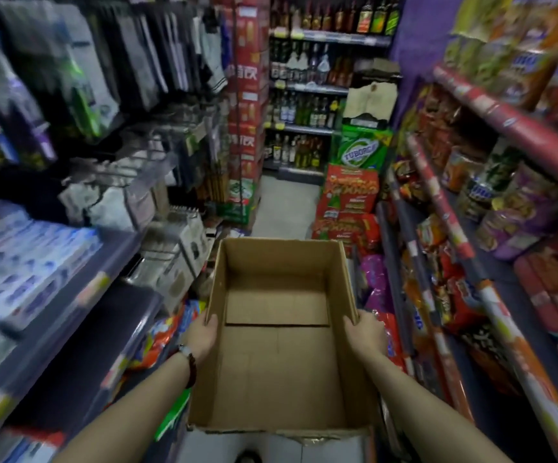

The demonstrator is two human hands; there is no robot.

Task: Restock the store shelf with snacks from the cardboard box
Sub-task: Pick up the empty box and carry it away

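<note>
Box (276, 329) open-topped, nothing inside, held level mid-aisle above floor. Left hand (203, 332) grips box's left wall, thumb hooked over rim. Right hand (367, 332) grips right wall likewise. Snack shelf (451, 225) right of box, packed with bags. Bottle shelves (304, 95) beyond box at aisle end.

Open brown cardboard box (277, 332), held upright, bare inside.
</note>
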